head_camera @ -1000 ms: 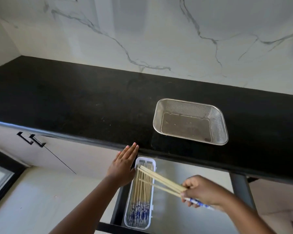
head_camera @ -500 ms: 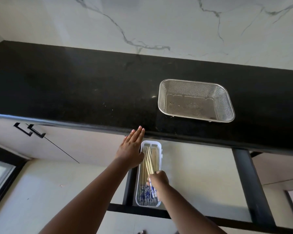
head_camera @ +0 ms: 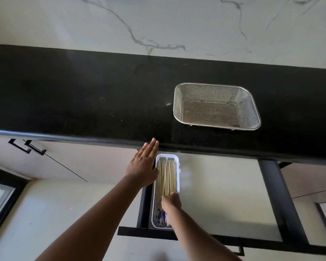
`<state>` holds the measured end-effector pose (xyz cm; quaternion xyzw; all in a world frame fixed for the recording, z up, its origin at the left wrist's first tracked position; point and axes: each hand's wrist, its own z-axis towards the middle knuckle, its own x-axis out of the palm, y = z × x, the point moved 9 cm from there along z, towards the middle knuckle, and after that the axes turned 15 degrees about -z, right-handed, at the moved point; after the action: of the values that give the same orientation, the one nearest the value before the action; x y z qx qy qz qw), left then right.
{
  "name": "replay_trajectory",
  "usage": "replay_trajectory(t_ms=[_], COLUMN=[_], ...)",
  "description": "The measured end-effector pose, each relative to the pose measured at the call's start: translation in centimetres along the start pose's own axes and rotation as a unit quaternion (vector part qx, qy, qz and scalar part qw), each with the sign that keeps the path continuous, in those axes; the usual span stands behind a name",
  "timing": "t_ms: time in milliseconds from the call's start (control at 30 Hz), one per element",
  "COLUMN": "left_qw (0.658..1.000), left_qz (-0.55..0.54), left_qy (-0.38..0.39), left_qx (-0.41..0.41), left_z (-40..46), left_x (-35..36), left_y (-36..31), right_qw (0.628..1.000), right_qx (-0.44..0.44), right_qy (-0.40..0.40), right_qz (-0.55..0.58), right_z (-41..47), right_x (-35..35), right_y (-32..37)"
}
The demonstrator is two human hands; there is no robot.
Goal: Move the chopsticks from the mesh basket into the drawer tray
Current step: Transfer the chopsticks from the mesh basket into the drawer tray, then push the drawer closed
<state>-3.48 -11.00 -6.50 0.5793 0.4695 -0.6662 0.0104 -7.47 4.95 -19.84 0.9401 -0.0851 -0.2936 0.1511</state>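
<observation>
Right hand [head_camera: 171, 201], which carried a bundle a second ago, now presses the chopsticks [head_camera: 167, 178] into the drawer tray [head_camera: 177, 162]; left hand [head_camera: 142, 167] flat beside tray; mesh basket [head_camera: 252, 102] empty, transfer near done.

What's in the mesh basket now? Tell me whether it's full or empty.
Empty. The mesh basket on the counter shows only bare mesh; the chopsticks lie in the tray.

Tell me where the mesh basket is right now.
In the head view, the mesh basket sits empty on the black counter, right of centre, up and to the right of the white tray in the open drawer.
</observation>
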Motion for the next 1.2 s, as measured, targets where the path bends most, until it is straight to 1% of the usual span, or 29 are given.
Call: replay_trajectory(t_ms=[133,267,433,500,600,700,767,867,967,1033,1100,1200], left_qw=[1.000,1.000,1.000,1.000,1.000,0.999,0.999,1.000,1.000,0.999,1.000,1.000], left_qz=[0.001,0.000,0.006,0.008,0.013,0.028,0.021,0.010,0.006,0.005,0.004,-0.008], left_qy=[-0.003,0.001,0.004,0.006,0.011,0.013,0.018,0.013,0.017,0.021,0.020,0.019], left_qx=[-0.007,-0.010,-0.014,-0.018,-0.023,-0.029,-0.027,0.001,0.023,0.024,0.019,0.005], left_z=[0.0,-0.1,-0.1,-0.2,-0.6,-1.5,-2.4,-4.8,-8.0,-9.7,-10.9,-12.5], left_x=[0.1,0.1,0.0,0.0,0.1,0.4,0.7,1.3,2.1,2.6,3.1,4.1], left_y=[-0.1,-0.2,-0.4,-0.5,-0.6,-1.4,-2.6,-4.7,-6.1,-6.4,-6.6,-6.5], right_qw=[1.000,0.999,0.983,0.973,0.958,0.946,0.937,0.917,0.902,0.896,0.889,0.881], right_qx=[-0.007,-0.027,-0.129,-0.168,-0.227,-0.261,-0.275,-0.298,-0.315,-0.317,-0.324,-0.342], right_qy=[0.013,0.019,0.010,0.010,-0.016,-0.041,-0.073,-0.133,-0.193,-0.217,-0.218,-0.189], right_qz=[0.013,-0.023,-0.131,-0.155,-0.172,-0.187,-0.204,-0.228,-0.223,-0.221,-0.239,-0.267], right_z=[-0.3,-0.6,-2.2,-3.5,-5.3,-6.5,-7.0,-8.0,-9.2,-10.0,-10.6,-11.2], right_x=[-0.1,-0.5,-1.7,-2.7,-5.2,-7.9,-10.0,-13.0,-15.8,-17.1,-17.6,-17.5], right_y=[0.1,0.2,1.2,1.4,1.0,-0.7,-2.2,-4.5,-6.8,-8.3,-9.4,-10.2])
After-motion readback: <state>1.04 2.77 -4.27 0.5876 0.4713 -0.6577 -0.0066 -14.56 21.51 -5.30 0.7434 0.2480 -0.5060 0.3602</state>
